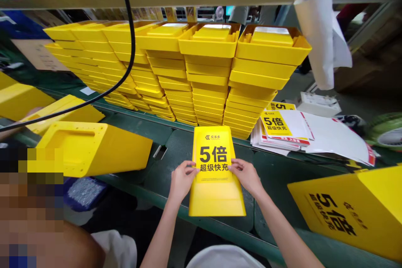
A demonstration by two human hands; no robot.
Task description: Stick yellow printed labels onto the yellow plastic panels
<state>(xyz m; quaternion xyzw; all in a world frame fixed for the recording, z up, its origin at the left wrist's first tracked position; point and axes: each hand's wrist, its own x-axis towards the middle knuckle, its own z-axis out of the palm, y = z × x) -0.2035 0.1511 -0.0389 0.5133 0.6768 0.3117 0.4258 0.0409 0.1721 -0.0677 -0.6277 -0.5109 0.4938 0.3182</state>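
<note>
In front of me a yellow plastic housing [216,203] lies on the green work surface, its wider end toward me. Over its upper part is a yellow sticker [213,142] with large black print, lined up with the housing. My left hand [181,179] pinches the sticker's left edge between thumb and fingers. On the opposite edge, my right hand [248,177] pinches it the same way. Whether the sticker's middle is stuck down or only held against the housing, I cannot tell.
Stacked yellow trays [207,48] stand behind the work surface. Sticker sheets [278,125] are piled at the right. A printed yellow housing [339,213] lies at far right, an unprinted one [122,150] at left beside a co-worker. A black cable [132,29] hangs across the left.
</note>
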